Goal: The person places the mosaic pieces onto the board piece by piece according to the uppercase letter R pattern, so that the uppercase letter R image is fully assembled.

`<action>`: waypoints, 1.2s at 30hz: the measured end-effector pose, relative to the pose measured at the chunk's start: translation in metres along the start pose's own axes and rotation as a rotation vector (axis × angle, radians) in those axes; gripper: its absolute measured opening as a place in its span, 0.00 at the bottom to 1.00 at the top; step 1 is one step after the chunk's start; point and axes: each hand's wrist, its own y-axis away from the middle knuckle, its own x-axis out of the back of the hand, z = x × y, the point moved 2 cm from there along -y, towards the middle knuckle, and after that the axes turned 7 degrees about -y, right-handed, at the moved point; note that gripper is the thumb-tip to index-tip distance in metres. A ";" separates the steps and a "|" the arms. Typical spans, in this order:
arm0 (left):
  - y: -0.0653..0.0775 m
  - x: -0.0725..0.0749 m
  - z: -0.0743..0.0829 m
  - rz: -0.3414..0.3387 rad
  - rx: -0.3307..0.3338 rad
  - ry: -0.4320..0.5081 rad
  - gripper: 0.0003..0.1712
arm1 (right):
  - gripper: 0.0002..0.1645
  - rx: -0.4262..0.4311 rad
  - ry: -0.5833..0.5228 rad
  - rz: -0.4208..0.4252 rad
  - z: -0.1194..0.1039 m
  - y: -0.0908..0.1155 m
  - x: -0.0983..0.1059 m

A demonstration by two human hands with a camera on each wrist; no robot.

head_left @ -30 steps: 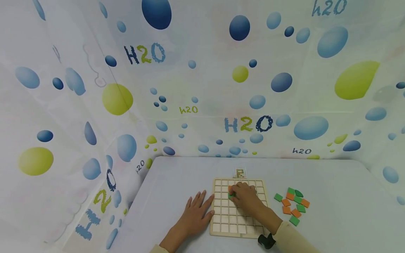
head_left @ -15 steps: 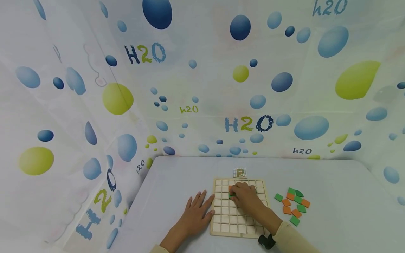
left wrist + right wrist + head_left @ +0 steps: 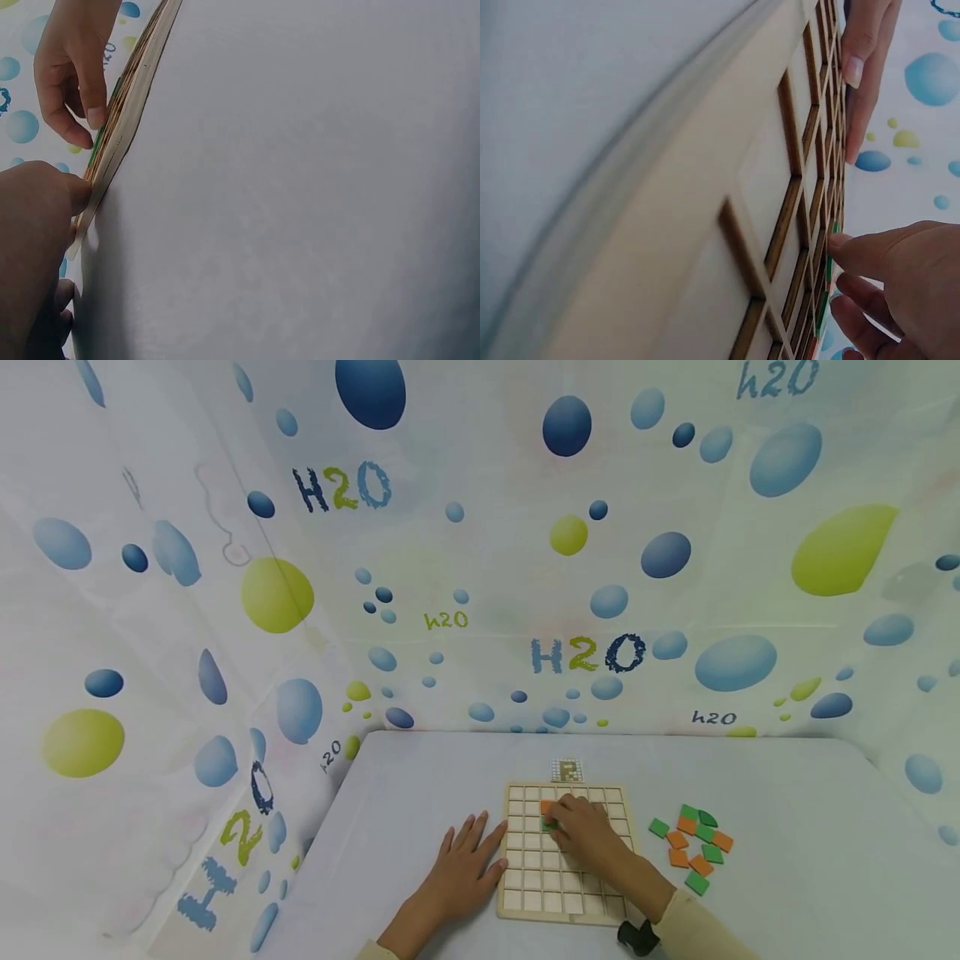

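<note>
A pale wooden grid board (image 3: 512,902) lies on the white table. My right hand (image 3: 588,827) reaches over its upper half, thumb and fingertips bent down at a green tile (image 3: 549,824) set in the grid. An orange tile (image 3: 546,807) sits just above that one, partly covered by the fingers. In the right wrist view the thumb (image 3: 855,247) touches the green edge low in the grid. My left hand (image 3: 463,872) lies flat with fingers spread, its index finger and thumb against the board's left edge. In the left wrist view its thumb (image 3: 79,193) meets the wooden rim.
Several loose green and orange tiles (image 3: 701,864) lie right of the board, one dark green piece (image 3: 707,818) with a curved edge among them. A small pattern card (image 3: 567,770) lies behind the board. A black wrist device (image 3: 637,937) overlaps the board's lower right corner. A patterned curtain (image 3: 480,568) hangs behind.
The right hand has shifted very slightly right, baring more of the orange tile. The left hand and the loose tiles stay where they were.
</note>
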 end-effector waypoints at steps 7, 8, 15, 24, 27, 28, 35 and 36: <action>-0.001 -0.003 -0.003 0.005 0.001 -0.003 0.35 | 0.10 -0.048 -0.098 0.020 0.011 0.011 0.017; -0.001 -0.004 -0.003 0.007 0.001 -0.003 0.35 | 0.10 -0.069 -0.106 0.021 0.014 0.014 0.021; -0.001 -0.006 -0.005 0.011 -0.004 -0.005 0.35 | 0.18 -0.319 -0.161 -0.022 0.046 0.035 0.050; 0.000 -0.003 -0.002 -0.002 0.004 0.006 0.35 | 0.24 -0.547 0.012 -0.073 0.081 0.066 0.086; 0.001 -0.002 -0.002 0.004 0.004 0.013 0.35 | 0.17 -0.565 0.042 -0.079 0.086 0.070 0.087; 0.001 -0.002 -0.002 0.008 0.002 0.016 0.35 | 0.15 -0.554 0.039 -0.065 0.087 0.070 0.086; -0.001 -0.005 -0.003 0.010 -0.004 0.022 0.35 | 0.14 -0.401 -0.071 -0.013 0.098 0.066 0.076; -0.001 -0.006 -0.003 0.004 0.001 0.017 0.35 | 0.14 -0.387 -0.105 -0.014 0.099 0.065 0.074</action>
